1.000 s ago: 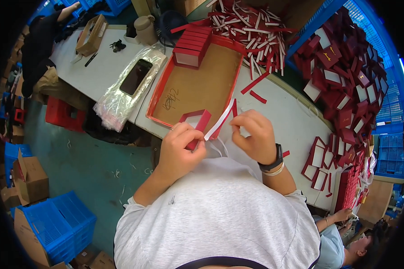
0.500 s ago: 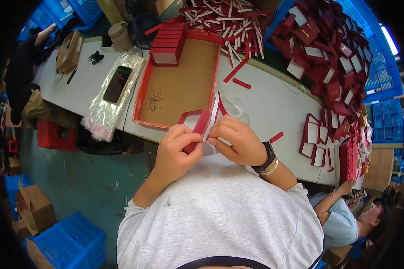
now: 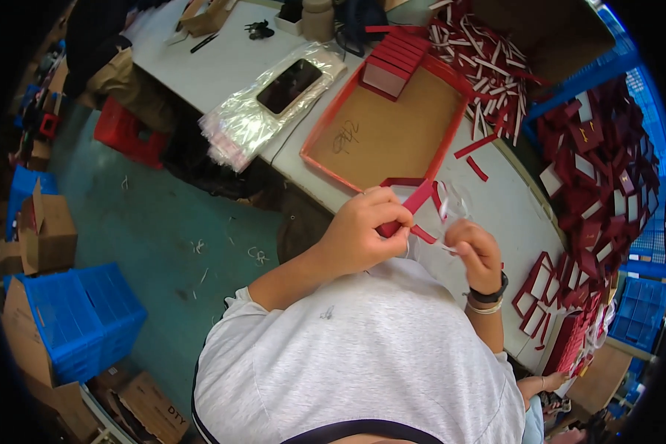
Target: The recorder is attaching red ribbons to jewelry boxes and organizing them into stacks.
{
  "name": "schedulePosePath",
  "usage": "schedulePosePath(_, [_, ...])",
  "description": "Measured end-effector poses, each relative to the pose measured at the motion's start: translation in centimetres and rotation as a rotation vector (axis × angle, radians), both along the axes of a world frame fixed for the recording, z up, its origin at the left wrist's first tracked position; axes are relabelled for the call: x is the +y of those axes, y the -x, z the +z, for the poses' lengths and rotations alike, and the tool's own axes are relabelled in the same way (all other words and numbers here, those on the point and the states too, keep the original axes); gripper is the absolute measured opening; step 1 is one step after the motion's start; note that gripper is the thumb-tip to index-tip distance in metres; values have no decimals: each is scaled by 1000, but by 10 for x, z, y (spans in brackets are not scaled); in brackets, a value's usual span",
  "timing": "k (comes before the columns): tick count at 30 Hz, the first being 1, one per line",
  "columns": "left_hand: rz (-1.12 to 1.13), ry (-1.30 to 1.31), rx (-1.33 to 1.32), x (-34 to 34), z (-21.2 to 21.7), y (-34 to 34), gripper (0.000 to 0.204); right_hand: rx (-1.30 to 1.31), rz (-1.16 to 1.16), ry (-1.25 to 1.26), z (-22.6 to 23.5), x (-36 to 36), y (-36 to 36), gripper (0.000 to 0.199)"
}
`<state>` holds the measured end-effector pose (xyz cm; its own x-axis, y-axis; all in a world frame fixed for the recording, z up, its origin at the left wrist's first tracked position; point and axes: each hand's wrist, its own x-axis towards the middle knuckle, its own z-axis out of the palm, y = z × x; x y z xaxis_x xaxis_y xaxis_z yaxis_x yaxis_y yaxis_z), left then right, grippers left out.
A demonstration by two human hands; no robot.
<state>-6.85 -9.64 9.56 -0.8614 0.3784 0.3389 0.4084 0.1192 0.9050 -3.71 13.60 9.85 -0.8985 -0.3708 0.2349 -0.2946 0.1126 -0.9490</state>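
My left hand (image 3: 364,231) pinches a small red box frame (image 3: 420,194) just beyond my chest, its thumb and fingers closed on the near wall. A narrow red strip (image 3: 424,234) sticks out from beside those fingers toward the right. The strip ends in a whitish tip by my right hand (image 3: 479,255), which is closed in a pinch at a thin whitish strip; its exact grip is partly blurred. Behind my left hand is a shallow red-rimmed tray (image 3: 331,170), with a row of red boxes (image 3: 396,63) at its far end.
Clear plastic bags (image 3: 229,137) lie left of the tray with a phone (image 3: 292,85) on them. Red and white strips (image 3: 488,70) are heaped behind. A heap of red boxes (image 3: 599,185) fills the right side by a blue crate (image 3: 655,133). Part of another person's arm (image 3: 544,382) shows lower right.
My right hand has pulled away to the right from the box frame, and the strip now shows between my hands. My left hand keeps its hold. The whole view has turned.
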Motion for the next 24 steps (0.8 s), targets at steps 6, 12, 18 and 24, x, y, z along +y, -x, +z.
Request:
schedulePosePath(6, [304,61,241,-40,25,29,12,-471,-83,457,-68,132,-117,37])
schedulePosePath(12, [474,-6,332,-66,34,63,15,-488,-2115,-2000,-53,529,-449,55])
schedulePosePath(18, [433,25,400,-24,49,65,15,-983,-1571,-1649,-99,368,-407,33])
schedulePosePath(24, [373,26,459,-5,50,77,14,-1074,-355,-945,-127,137,-253,26])
